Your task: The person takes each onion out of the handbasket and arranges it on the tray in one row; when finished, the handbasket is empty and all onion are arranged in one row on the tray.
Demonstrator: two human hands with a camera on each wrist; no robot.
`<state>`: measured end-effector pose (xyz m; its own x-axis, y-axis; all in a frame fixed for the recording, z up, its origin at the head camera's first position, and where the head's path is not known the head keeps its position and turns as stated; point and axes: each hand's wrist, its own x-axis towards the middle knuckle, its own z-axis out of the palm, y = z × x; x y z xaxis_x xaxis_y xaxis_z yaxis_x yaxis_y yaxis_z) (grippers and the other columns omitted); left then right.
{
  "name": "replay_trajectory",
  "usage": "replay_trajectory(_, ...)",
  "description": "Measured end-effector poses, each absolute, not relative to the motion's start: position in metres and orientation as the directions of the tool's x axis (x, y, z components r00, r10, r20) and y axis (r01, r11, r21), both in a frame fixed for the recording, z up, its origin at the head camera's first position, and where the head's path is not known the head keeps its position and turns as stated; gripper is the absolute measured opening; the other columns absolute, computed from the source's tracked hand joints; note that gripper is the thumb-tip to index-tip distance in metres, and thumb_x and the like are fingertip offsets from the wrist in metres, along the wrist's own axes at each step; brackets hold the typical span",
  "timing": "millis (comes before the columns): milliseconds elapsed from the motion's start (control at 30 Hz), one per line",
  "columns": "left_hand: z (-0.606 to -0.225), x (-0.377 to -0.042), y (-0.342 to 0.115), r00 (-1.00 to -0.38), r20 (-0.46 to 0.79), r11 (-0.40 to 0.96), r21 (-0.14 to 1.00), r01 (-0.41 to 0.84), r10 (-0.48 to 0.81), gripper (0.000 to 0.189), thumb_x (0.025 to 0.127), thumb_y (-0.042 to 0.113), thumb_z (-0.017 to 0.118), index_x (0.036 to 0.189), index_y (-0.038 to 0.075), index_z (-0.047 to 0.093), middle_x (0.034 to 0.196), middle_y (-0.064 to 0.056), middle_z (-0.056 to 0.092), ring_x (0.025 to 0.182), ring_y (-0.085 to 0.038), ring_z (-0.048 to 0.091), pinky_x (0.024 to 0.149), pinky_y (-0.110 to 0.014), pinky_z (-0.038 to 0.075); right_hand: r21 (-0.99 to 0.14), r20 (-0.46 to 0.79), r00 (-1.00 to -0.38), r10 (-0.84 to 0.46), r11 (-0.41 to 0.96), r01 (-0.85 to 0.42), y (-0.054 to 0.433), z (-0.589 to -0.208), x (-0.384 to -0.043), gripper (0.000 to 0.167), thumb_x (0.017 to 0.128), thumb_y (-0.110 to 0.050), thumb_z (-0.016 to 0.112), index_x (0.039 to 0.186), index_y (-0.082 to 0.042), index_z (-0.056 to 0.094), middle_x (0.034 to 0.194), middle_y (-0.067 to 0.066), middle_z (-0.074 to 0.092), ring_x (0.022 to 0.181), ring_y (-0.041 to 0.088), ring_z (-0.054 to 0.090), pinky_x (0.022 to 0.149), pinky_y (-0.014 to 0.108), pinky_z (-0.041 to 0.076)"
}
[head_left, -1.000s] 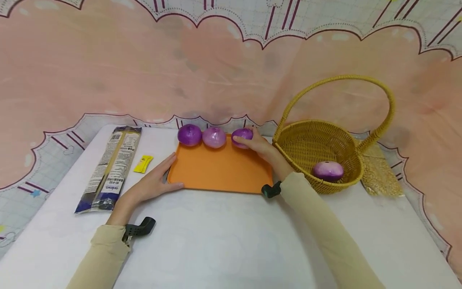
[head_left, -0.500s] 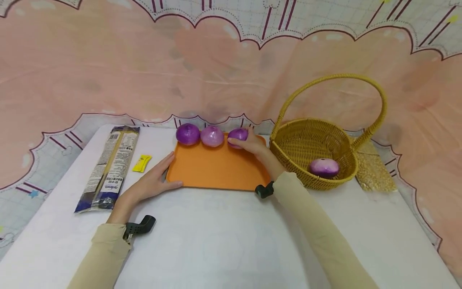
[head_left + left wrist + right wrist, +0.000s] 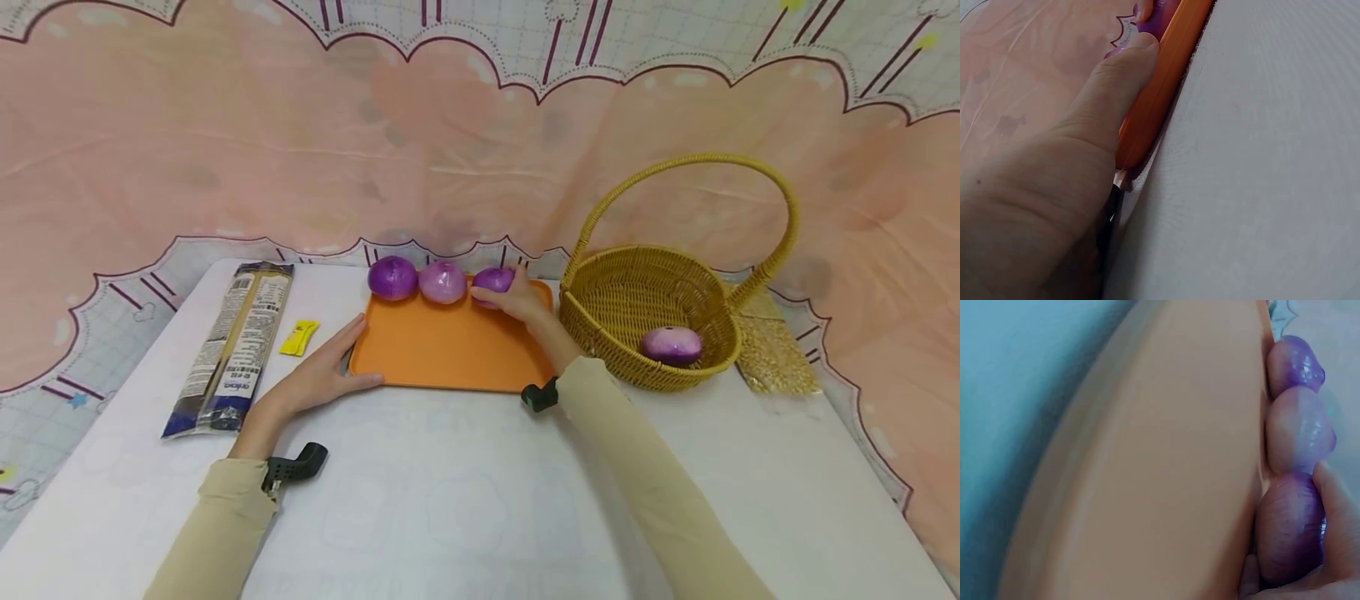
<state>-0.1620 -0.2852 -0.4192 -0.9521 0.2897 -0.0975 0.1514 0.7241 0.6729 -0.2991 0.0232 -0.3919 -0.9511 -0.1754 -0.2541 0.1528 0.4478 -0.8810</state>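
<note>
An orange tray point(image 3: 450, 350) lies on the white table, with two purple onions, a darker onion point(image 3: 393, 278) and a paler onion point(image 3: 442, 282), in a row at its far edge. At the right end of that row my right hand point(image 3: 528, 300) holds a third onion point(image 3: 492, 283), thumb and fingers around it. The right wrist view has this onion point(image 3: 1291, 531) right beside the paler one point(image 3: 1300, 428). My left hand point(image 3: 318, 379) rests at the tray's left front corner, fingers straight along the side. Its thumb point(image 3: 1129, 62) touches the rim in the left wrist view.
To the right stands a wicker basket point(image 3: 637, 292) with a tall handle and one onion point(image 3: 672, 345) inside. A bag of grain point(image 3: 776, 346) lies behind it. Further left are a long printed packet point(image 3: 232, 350) and a small yellow packet point(image 3: 299, 337).
My right hand has shifted the third onion slightly left, closer to the paler one. My left hand stays at the tray's corner. The head view has turned a little.
</note>
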Motion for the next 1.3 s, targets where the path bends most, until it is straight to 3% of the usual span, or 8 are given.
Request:
replay_trajectory(267,-0.4249,-0.1602,-0.2827,-0.952,-0.099,0.720,0.678,0.147,0.288,0.103,0.084,0.050,0.070,0.156,0.005,0.011,0.165,-0.013,0.005,0.152,-0.037,0.007,0.122,-0.057,0.012,-0.841,-0.286,-0.950,-0.123,0.508,0.187,0.0235,-0.3968,-0.2954,0.107,0.079,-0.050,0.075,0.151,-0.009,0.007,0.152,0.022,0.029,0.139,0.035,0.035,0.120,0.044,0.031)
replay_trajectory(867,-0.4234,-0.1615,-0.2831,-0.951,-0.102,0.721,0.677,0.148,0.292,0.104,0.084,0.051,0.070,0.156,0.007,0.010,0.165,-0.013,0.004,0.152,-0.037,0.006,0.123,-0.057,0.010,-0.881,-0.280,-0.956,-0.084,0.418,0.221,0.0200,-0.3989,-0.2935,0.109,0.078,-0.048,0.077,0.152,-0.011,0.005,0.152,0.021,0.030,0.140,0.033,0.035,0.120,0.040,0.031)
replay_trajectory(1300,-0.4179,-0.1598,-0.2836,-0.953,-0.090,0.723,0.673,0.156,0.290,0.103,0.085,0.049,0.070,0.156,0.006,0.010,0.165,-0.014,0.004,0.151,-0.038,0.007,0.122,-0.058,0.011,-0.892,-0.241,-0.963,-0.117,0.417,0.173,0.0159,-0.3970,-0.2923,0.110,0.079,-0.049,0.075,0.152,-0.010,0.003,0.152,0.020,0.030,0.141,0.032,0.035,0.121,0.040,0.030)
